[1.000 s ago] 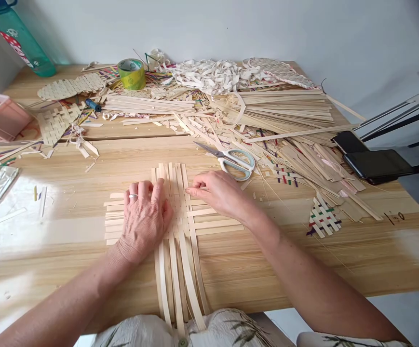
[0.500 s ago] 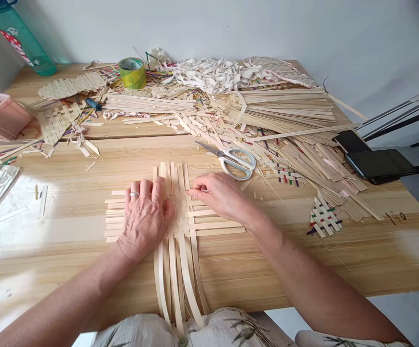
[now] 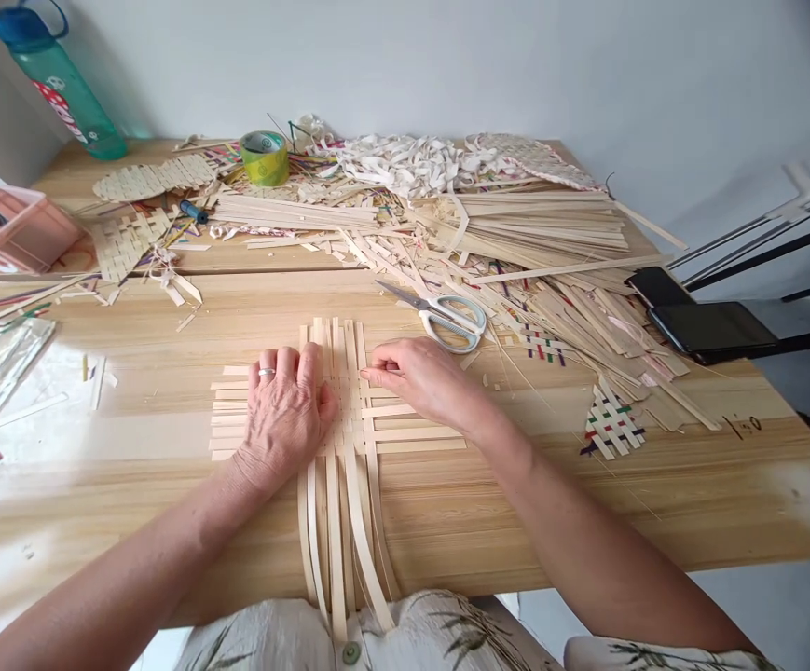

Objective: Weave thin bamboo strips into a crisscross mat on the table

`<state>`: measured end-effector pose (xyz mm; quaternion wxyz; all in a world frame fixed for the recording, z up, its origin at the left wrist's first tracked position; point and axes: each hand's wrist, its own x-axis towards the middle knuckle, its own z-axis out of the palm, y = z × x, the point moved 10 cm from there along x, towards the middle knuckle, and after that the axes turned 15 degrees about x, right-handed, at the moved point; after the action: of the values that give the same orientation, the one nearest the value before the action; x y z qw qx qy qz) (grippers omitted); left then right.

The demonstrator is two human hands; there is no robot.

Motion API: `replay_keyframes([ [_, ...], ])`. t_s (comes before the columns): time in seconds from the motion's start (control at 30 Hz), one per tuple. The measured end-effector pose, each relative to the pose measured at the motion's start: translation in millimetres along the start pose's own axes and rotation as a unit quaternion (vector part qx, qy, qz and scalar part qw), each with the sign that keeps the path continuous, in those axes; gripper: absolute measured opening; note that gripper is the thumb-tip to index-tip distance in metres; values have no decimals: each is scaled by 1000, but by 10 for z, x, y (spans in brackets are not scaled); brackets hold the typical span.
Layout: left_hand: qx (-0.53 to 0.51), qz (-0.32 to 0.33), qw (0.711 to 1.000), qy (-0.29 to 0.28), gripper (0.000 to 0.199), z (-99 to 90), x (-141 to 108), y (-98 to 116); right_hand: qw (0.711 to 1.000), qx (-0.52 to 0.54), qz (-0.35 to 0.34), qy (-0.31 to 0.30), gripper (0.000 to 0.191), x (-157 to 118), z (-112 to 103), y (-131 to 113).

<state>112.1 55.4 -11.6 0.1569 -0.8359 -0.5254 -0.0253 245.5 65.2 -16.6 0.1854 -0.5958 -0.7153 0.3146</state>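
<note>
A cross-shaped weave of pale flat strips (image 3: 346, 419) lies on the table, its long loose ends running down over the near edge to the patterned shirt. My left hand (image 3: 282, 401), with a ring on one finger, rests palm down over the left part of the weave, pressing on it. At the weave's right edge is my right hand (image 3: 415, 373), thumb and forefinger pinched together on the end of a strip; the pinched end is mostly covered by the fingers. Scissors (image 3: 443, 315) with white handles lie just beyond my right hand.
Loose strips (image 3: 537, 219) and white ribbon (image 3: 405, 160) heap along the back. A tape roll (image 3: 265, 158), a teal bottle (image 3: 73, 93) and a pink box (image 3: 34, 233) stand behind to the left. Phones (image 3: 712, 328) sit at the right, near a small woven piece (image 3: 614, 421).
The camera view has shifted slightly, so the background sits a little differently in the picture. Both hands keep nearly the same place on the weave.
</note>
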Motion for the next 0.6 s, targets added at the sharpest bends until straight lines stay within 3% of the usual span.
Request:
replay_keyframes([
  [0.17, -6, -9, 1000, 1, 41, 11, 13, 0, 984, -129, -48, 115, 12, -120, -37, -248],
  [0.27, -5, -16, 1000, -5, 41, 22, 9, -7, 974, -118, -94, 167, 3, -178, 85, -441],
  [0.43, -61, -16, 998, -29, 40, 47, 32, -169, 969, -80, -137, 188, 9, -175, 370, -527],
  [0.6, -84, -15, 993, -80, 20, 136, 123, -489, 963, -44, -168, 205, 11, -197, 405, -493],
])
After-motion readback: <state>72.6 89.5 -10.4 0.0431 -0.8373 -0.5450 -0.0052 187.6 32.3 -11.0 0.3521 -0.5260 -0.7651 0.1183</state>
